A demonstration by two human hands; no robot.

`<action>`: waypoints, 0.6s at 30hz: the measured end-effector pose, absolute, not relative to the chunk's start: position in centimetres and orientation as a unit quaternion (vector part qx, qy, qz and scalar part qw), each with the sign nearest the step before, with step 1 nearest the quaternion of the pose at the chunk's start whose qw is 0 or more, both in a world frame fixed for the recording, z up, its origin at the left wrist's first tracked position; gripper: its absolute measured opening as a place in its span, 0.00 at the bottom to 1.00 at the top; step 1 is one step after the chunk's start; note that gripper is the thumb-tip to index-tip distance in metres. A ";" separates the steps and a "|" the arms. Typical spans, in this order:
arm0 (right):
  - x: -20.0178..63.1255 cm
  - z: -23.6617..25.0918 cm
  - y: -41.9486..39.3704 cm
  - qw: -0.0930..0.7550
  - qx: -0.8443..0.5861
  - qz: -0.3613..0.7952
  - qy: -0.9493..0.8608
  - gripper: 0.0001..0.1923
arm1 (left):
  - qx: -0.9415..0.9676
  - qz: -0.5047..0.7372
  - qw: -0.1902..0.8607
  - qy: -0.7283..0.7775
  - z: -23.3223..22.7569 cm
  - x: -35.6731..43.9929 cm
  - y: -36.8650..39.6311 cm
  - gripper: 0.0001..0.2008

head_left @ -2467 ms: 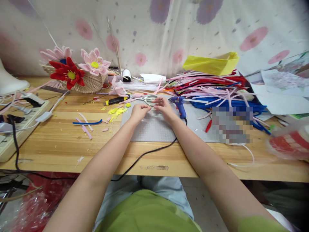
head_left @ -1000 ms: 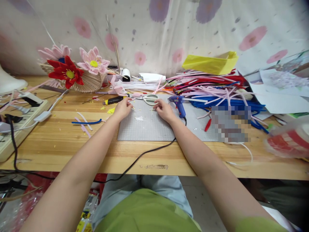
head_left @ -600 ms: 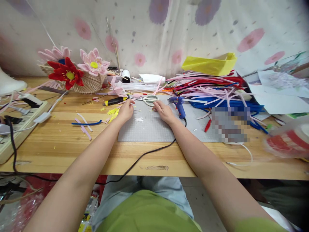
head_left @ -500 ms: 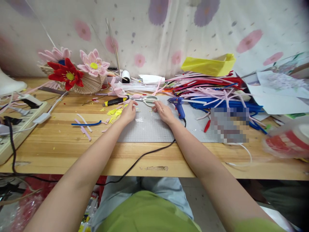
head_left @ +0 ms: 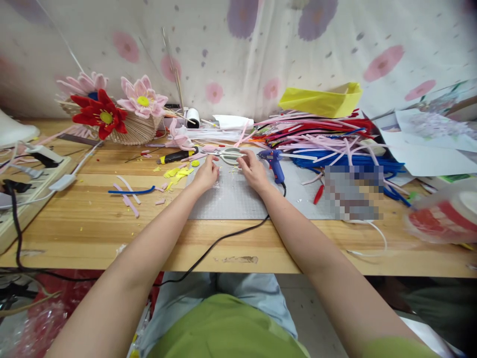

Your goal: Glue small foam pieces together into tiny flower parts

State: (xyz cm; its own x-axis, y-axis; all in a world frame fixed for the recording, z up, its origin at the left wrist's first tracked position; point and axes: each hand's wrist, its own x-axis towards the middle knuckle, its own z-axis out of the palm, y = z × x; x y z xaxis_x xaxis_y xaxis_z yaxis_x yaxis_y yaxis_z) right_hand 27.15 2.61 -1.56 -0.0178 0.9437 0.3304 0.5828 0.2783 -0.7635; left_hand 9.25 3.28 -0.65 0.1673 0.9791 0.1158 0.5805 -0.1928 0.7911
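Observation:
Both my hands are at the far edge of a grey cutting mat [head_left: 238, 201]. My left hand [head_left: 206, 174] has its fingers curled, tips close to the blades of white-handled scissors [head_left: 228, 154]; whether it pinches anything is hidden. My right hand [head_left: 254, 171] lies flat on the mat, its fingertips touching the scissors' handle without closing on it. A blue glue gun [head_left: 275, 163] lies just right of my right hand, its black cord [head_left: 219, 238] trailing over the table edge.
A heap of pink, red and blue pipe cleaners [head_left: 328, 141] and a yellow paper box [head_left: 322, 99] fill the back right. A basket of pipe-cleaner flowers [head_left: 115, 112] stands back left, and a power strip [head_left: 26, 194] lies at the left edge. Yellow and pink offcuts [head_left: 179, 172] and a yellow-black knife [head_left: 175, 156] lie left of the mat.
My left hand went left to the offcuts beside the mat and has come back towards the scissors. My right hand slid forward to the scissors' handle.

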 end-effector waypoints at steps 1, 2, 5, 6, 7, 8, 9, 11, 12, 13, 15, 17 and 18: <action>27.2 -1.6 2.7 0.425 -0.561 0.210 -0.679 0.16 | 0.700 0.330 0.311 0.552 -0.8 9.1 3.3 0.14; 27.2 -1.7 2.8 0.428 -0.562 0.206 -0.676 0.14 | 0.700 0.333 0.314 0.548 -0.8 9.1 3.2 0.14; 27.1 -2.1 3.1 0.454 -0.556 0.227 -0.658 0.10 | 0.705 0.340 0.308 0.541 -0.7 8.9 3.1 0.15; 27.0 -2.2 3.3 0.467 -0.550 0.248 -0.647 0.09 | 0.705 0.341 0.307 0.541 -0.7 8.9 3.0 0.15; 27.0 -2.4 3.5 0.480 -0.541 0.275 -0.634 0.09 | 0.703 0.342 0.308 0.542 -0.6 9.0 3.0 0.15; 26.8 -2.6 3.6 0.491 -0.531 0.303 -0.621 0.09 | 0.700 0.343 0.312 0.544 -0.6 9.1 3.0 0.15; 26.7 -2.7 3.7 0.500 -0.521 0.330 -0.609 0.09 | 0.693 0.347 0.317 0.547 -0.7 9.2 3.0 0.15; 26.4 -2.8 3.9 0.509 -0.504 0.373 -0.589 0.09 | 0.667 0.364 0.333 0.559 -0.9 9.7 3.3 0.14; 26.3 -2.8 3.9 0.512 -0.497 0.389 -0.583 0.10 | 0.649 0.377 0.343 0.565 -1.0 10.0 3.4 0.13; 26.3 -2.7 3.8 0.517 -0.490 0.402 -0.576 0.12 | 0.630 0.390 0.355 0.570 -1.1 10.4 3.6 0.13; 26.3 -2.6 3.7 0.534 -0.470 0.419 -0.564 0.15 | 0.606 0.409 0.379 0.567 -1.3 11.0 3.9 0.13; 26.4 -2.5 3.7 0.551 -0.452 0.419 -0.562 0.17 | 0.614 0.411 0.394 0.547 -1.4 11.4 3.9 0.15; 26.4 -2.6 3.8 0.552 -0.447 0.417 -0.567 0.17 | 0.627 0.404 0.399 0.533 -1.4 11.5 3.9 0.17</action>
